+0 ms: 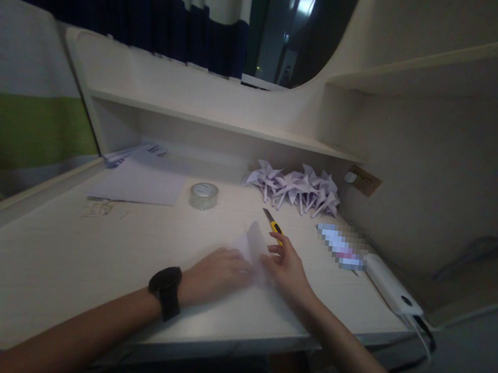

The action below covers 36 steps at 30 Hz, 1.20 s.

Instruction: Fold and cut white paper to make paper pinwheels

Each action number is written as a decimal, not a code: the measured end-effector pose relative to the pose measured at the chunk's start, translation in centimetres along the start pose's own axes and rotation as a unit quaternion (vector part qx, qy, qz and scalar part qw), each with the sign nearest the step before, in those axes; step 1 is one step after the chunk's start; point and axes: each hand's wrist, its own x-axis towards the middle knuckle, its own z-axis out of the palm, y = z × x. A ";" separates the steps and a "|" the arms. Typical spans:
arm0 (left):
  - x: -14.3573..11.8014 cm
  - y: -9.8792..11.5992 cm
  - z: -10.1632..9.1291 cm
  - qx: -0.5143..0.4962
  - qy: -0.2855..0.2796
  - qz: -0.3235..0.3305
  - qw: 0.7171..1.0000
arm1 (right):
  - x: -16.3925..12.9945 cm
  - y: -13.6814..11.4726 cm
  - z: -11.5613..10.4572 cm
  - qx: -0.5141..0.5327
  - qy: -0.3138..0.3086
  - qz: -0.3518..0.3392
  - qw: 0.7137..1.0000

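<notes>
A white sheet of paper (255,243) lies on the pale desk (68,250), one corner lifted. My left hand (217,272), with a black watch on its wrist, presses flat on the paper's left part. My right hand (285,267) holds the paper's right edge between fingers and thumb. A yellow utility knife (273,223) lies just beyond my right hand, touching neither hand.
A tape roll (204,195) sits mid-desk, with paper sheets (140,182) to its left. Several folded paper pinwheels (295,188) are piled at the back right. A white power bank (392,284) with a cable lies at the right edge. A shelf (220,121) overhangs the back.
</notes>
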 end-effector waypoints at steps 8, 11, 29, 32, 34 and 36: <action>-1.0 1.5 0.0 -0.040 0.006 -0.034 0.999 | 0.1 0.0 0.1 -0.042 -0.004 0.018 0.999; -1.2 1.9 0.1 -0.048 0.008 -0.035 0.998 | 0.4 0.2 0.1 -0.049 0.002 0.020 0.999; -2.1 3.2 0.3 -0.008 -0.004 -0.049 0.999 | 1.3 -1.0 0.5 -0.162 -0.028 -0.031 0.986; -2.7 3.6 0.8 0.015 -0.022 -0.067 0.997 | 1.2 -1.0 -0.1 -0.195 -0.022 -0.031 0.980; -3.0 3.6 1.1 0.026 -0.040 -0.070 0.996 | 0.9 -1.0 -0.3 -0.253 -0.012 -0.060 0.965; -3.1 3.6 1.3 0.031 -0.050 -0.065 0.996 | 0.5 -1.1 -0.3 -0.344 -0.005 -0.138 0.929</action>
